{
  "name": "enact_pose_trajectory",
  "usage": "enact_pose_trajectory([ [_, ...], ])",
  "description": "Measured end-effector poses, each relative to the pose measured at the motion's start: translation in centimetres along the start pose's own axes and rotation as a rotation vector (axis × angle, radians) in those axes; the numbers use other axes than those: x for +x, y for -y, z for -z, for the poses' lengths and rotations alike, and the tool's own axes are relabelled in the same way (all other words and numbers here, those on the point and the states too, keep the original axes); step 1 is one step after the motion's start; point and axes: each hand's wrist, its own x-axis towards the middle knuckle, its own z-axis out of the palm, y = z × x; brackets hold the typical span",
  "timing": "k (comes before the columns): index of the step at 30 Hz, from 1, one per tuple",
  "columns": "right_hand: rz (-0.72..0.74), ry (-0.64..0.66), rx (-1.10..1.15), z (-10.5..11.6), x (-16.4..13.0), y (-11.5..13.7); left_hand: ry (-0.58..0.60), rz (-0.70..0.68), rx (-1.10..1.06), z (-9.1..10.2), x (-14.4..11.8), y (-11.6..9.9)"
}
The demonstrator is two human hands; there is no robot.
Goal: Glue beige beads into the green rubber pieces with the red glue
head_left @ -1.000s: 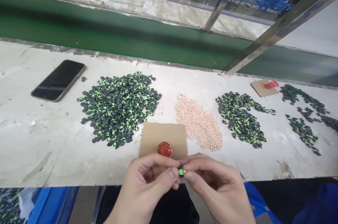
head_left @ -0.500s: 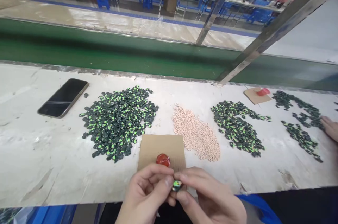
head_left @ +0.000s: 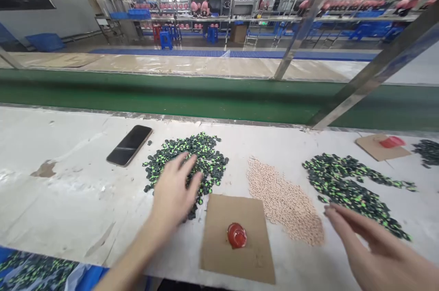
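My left hand (head_left: 174, 190) reaches over a heap of small black-and-green pieces (head_left: 209, 158), its fingers spread and slightly blurred. Some of the heap is hidden beneath it. My right hand (head_left: 370, 240) is at the near-left edge of a second pile of similar pieces (head_left: 343, 186). Its thumb and forefinger are pinched together; whatever is between the tips is too small to make out. Between the two piles lies a spread of tiny pale pink beads (head_left: 284, 204). In front, a cardboard square (head_left: 236, 263) bears a glossy red blob (head_left: 237, 235).
A black phone (head_left: 129, 145) lies at the left of the white table (head_left: 68, 181). At far right are another cardboard piece (head_left: 373, 147) with a red cup-like item (head_left: 393, 141) and more dark pieces (head_left: 427, 151). A metal post (head_left: 370, 71) slants up behind the table's back edge.
Both hands were together over the cardboard, holding a small black-and-green piece. They have parted, left hand to the left heap, right hand to the right pile. My view has tilted up and turned left.
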Motion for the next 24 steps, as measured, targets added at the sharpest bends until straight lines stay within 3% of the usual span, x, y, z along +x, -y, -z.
enact_pose_trajectory([
  [3, 0.156, -0.154, -0.172, -0.3, 3.7, -3.4, 0.016, -0.041, 0.088, 0.8, 4.0, 2.9],
  [7, 0.25, -0.108, -0.241, -1.1, 5.2, -5.0, 0.046, -0.082, 0.111, 0.7, 4.8, 4.0],
  [10, 0.318, -0.055, -0.234, -1.9, 4.7, -3.9, 0.046, -0.069, 0.091, 0.7, 4.4, 4.1],
  [18, 0.566, 0.301, -0.091, -4.8, 3.1, 2.8, -0.001, 0.141, -0.12, 2.0, 4.2, 2.9],
  [24, 0.546, 0.301, 0.048, -5.7, 3.4, 2.7, 0.204, 0.249, -0.464, 2.9, 1.7, 0.3],
])
